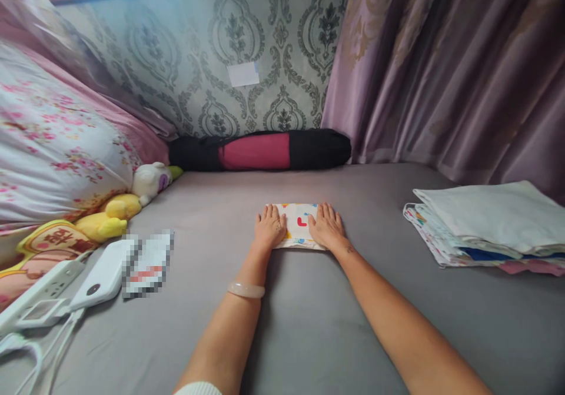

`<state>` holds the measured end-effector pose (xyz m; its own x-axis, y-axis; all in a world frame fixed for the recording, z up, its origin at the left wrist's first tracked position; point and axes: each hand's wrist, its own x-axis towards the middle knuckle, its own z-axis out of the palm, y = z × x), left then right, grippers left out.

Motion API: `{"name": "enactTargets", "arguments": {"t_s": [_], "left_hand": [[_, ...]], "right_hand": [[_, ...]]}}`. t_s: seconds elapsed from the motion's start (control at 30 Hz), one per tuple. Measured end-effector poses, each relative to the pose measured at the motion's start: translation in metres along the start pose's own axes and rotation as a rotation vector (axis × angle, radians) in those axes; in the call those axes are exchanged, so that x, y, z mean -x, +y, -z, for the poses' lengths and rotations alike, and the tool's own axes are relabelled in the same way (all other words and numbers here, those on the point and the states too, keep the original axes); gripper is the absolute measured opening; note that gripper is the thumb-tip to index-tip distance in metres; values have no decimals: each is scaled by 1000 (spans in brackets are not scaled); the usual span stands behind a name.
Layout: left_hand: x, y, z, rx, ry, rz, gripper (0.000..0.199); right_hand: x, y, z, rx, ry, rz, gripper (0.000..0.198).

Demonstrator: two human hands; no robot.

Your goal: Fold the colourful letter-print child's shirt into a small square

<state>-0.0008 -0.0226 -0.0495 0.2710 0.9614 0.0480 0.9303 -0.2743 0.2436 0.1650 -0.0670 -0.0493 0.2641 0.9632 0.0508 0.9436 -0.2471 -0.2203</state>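
A small folded cloth [296,225], white with red, yellow and blue print, lies flat on the grey bed sheet [212,312]. My left hand [270,227] rests flat on its left end, palm down with the fingers stretched forward. On the right end lies my right hand [326,227], likewise flat with its fingers extended. Neither hand grips the cloth; both press on top of it. The parts of the cloth under my palms are hidden.
Folded cloths [489,218] are stacked at the right. A black and pink roll bag [256,150] lies along the wall. On the left are plush toys [150,183], a power strip [53,283], a white power bank [103,274] with cables, and a blurred packet [150,265].
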Motion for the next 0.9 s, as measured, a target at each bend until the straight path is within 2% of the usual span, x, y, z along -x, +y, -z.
{"name": "enactTargets", "arguments": {"t_s": [0.23, 0.47, 0.6, 0.7, 0.8, 0.9], "left_hand": [[-1, -21, 6, 43, -58, 8, 58], [-6, -38, 7, 71, -46, 24, 51], [-10, -44, 6, 47, 0, 28, 46], [-10, -42, 8, 11, 66, 31, 44], [-9, -32, 12, 24, 168, 3, 44], [-6, -16, 11, 46, 194, -69, 47]], "right_hand": [[-2, 19, 5, 11, -61, -3, 64], [-3, 25, 6, 29, -56, -30, 63], [-4, 27, 7, 52, -32, -62, 63], [-4, 24, 11, 63, 43, -51, 61], [-4, 15, 14, 39, 109, 48, 61], [-4, 8, 12, 3, 78, 129, 63]]}}
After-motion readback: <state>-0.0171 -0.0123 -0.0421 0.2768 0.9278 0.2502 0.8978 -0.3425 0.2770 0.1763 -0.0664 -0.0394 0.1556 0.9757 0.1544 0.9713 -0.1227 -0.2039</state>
